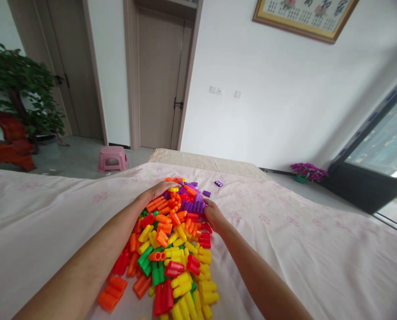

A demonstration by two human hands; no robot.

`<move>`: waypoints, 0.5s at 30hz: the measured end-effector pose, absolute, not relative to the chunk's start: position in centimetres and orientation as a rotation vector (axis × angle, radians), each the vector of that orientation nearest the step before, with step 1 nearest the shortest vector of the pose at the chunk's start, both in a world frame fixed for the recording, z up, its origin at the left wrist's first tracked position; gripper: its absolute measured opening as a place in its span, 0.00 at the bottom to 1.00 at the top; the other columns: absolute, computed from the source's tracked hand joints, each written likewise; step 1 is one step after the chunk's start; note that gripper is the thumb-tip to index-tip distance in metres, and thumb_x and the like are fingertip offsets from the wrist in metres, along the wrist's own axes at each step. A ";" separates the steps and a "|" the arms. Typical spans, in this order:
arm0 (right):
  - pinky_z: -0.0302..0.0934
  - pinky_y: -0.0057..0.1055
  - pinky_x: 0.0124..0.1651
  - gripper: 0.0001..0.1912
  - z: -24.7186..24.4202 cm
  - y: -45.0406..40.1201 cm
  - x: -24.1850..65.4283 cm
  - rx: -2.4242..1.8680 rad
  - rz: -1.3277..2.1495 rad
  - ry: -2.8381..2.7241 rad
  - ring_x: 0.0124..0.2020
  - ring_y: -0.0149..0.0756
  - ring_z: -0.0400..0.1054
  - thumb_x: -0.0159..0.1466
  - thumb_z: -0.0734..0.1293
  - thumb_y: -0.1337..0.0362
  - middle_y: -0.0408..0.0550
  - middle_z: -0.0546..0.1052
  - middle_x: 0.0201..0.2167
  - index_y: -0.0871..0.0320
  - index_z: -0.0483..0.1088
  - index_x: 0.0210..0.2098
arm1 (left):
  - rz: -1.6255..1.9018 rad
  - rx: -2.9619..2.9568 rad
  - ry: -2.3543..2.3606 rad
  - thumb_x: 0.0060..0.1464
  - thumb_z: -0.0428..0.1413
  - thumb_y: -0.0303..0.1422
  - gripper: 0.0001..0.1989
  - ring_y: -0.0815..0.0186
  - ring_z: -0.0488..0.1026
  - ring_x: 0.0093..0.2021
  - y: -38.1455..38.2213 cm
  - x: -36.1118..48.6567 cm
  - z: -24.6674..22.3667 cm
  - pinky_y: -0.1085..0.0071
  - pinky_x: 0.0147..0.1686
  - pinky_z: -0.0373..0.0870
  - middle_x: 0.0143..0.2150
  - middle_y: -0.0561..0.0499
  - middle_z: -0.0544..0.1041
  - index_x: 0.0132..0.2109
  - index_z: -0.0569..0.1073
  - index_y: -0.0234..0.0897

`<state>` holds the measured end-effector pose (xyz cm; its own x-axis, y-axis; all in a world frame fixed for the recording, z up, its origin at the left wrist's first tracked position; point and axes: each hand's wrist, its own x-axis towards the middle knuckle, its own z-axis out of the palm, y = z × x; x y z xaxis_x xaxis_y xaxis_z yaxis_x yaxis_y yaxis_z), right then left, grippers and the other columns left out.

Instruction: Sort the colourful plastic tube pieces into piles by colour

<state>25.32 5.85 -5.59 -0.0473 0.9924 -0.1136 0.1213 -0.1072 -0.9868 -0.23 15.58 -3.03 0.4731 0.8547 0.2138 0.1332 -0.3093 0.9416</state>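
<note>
A long heap of plastic bullet-shaped building blocks (176,253) in yellow, red, orange and green lies on the bed-like surface before me. At the heap's far left side, my left hand (158,190) rests with its fingers stretched over orange and yellow blocks, gripping none. My right hand (214,216) is at the far right side, its fingers bent against a row of purple building blocks (194,204); the fingertips are partly hidden there. Red blocks (205,240) lie just below that hand. Two loose purple pieces (218,183) sit beyond it.
A pale flowered sheet (271,235) with creases spreads under the heap. Past its far edge stand a pink stool (113,158), a closed door (160,84) and a white wall. A leafy plant (21,84) is at left, purple flowers (307,172) at right.
</note>
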 end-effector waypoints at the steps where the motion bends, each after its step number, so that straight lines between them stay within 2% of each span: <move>1: 0.65 0.29 0.22 0.23 -5.2 5.4 24.9 -1.369 1.252 -1.283 0.17 0.32 0.67 0.51 0.61 0.67 0.41 0.74 0.22 0.59 0.69 0.46 | 0.927 1.740 0.841 0.43 0.63 0.54 0.24 0.50 0.73 0.58 15.2 -0.1 -2.8 0.59 0.67 0.58 0.46 0.47 0.84 0.40 0.84 0.42; 5: 0.67 0.30 0.26 0.21 -2.6 3.0 24.0 -1.434 0.931 -1.535 0.22 0.36 0.72 0.57 0.61 0.68 0.44 0.78 0.29 0.57 0.70 0.50 | 0.914 1.652 0.870 0.51 0.56 0.57 0.28 0.51 0.76 0.52 12.5 -0.4 -1.6 0.58 0.60 0.66 0.45 0.45 0.84 0.42 0.83 0.38; 8: 0.67 0.31 0.35 0.21 -0.2 0.8 23.2 -1.515 0.579 -1.769 0.32 0.39 0.75 0.61 0.59 0.70 0.49 0.80 0.36 0.56 0.68 0.53 | 0.925 1.505 0.845 0.54 0.54 0.56 0.28 0.53 0.77 0.49 10.3 -1.1 -0.4 0.59 0.53 0.70 0.46 0.45 0.82 0.47 0.80 0.37; 12: 0.65 0.35 0.47 0.26 2.6 -2.3 21.6 -1.455 0.258 -2.006 0.47 0.46 0.74 0.63 0.59 0.71 0.56 0.79 0.47 0.57 0.64 0.61 | 1.022 1.445 0.845 0.56 0.53 0.55 0.27 0.55 0.77 0.51 8.4 -2.6 1.0 0.60 0.54 0.68 0.50 0.45 0.80 0.46 0.78 0.37; 15: 0.65 0.36 0.49 0.27 3.5 -4.0 21.3 -1.352 0.271 -2.075 0.48 0.48 0.73 0.64 0.59 0.69 0.55 0.78 0.49 0.53 0.64 0.62 | 1.037 1.467 0.848 0.59 0.49 0.57 0.28 0.55 0.76 0.52 7.5 -4.1 1.8 0.58 0.56 0.67 0.48 0.44 0.81 0.46 0.77 0.37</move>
